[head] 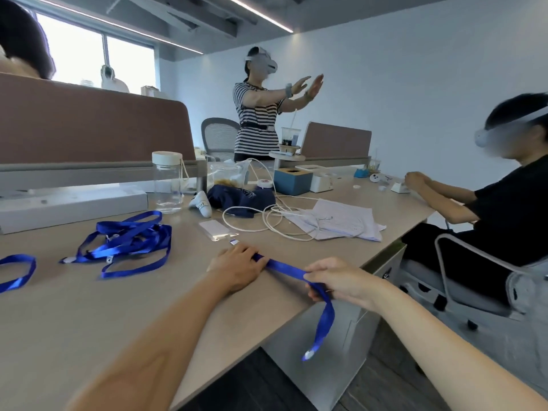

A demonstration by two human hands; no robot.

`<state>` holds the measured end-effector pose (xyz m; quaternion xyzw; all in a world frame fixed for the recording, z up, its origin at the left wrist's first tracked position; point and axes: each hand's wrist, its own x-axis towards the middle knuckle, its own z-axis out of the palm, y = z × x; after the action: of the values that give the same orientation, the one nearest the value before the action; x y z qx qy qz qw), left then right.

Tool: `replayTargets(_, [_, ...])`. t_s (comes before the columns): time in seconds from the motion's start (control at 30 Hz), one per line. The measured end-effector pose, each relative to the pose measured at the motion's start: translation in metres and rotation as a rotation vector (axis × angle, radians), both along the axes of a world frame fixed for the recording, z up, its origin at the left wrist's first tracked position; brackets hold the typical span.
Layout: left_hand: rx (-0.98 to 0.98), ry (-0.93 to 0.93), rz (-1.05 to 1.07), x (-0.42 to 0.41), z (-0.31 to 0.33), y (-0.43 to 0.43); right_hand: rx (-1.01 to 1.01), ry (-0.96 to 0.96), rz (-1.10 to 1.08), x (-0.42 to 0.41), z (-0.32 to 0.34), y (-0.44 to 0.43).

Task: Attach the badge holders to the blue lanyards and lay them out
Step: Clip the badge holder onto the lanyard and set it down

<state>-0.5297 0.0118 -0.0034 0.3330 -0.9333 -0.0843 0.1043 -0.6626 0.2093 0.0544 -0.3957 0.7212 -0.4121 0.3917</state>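
Near table [89, 321] edge, 5 o'clock: 1 blue lanyard [284, 266] is gripped by both hands, left hand [237, 268] curled over it on the table, right hand [341, 283] closed round it; clip end [310, 354] dangles off the edge. Risk: strap could be pulled floorward, away from badge holder [215, 229] at 12 o'clock. Clear bottle [167, 182], 11 o'clock: seemingly empty.

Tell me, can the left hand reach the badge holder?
Probably yes. The badge holder lies flat on the table just beyond the left hand, with nothing tall between them. That hand holds the lanyard, so it may need to let go first.
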Motion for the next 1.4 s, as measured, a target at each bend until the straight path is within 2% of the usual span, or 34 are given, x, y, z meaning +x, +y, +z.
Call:
replayTargets(0.23, [0.005,-0.068,0.000,0.002,-0.003,-0.007,0.110,0.166,0.061,-0.018,-0.003,0.049])
replayTargets(0.57, [-0.031,-0.111,-0.025,0.002,-0.004,-0.009,0.153,0.291,-0.153,-0.040,-0.005,0.090])
replayTargets(0.8, [-0.016,0.094,0.023,0.011,-0.002,0.021,0.277,0.592,-0.136,-0.028,-0.005,0.088])
replayTargets(1.07, [0.169,0.263,-0.015,0.068,-0.001,0.045,0.042,0.718,-0.020,0.063,0.022,0.008])
replayTargets(1.2, [0.059,0.296,0.075,0.136,0.019,0.037,-0.111,0.767,0.107,0.135,0.029,-0.052])
replayTargets(1.4, [-0.103,0.195,0.348,0.290,0.033,-0.001,-0.237,0.731,0.375,0.260,0.019,-0.130])
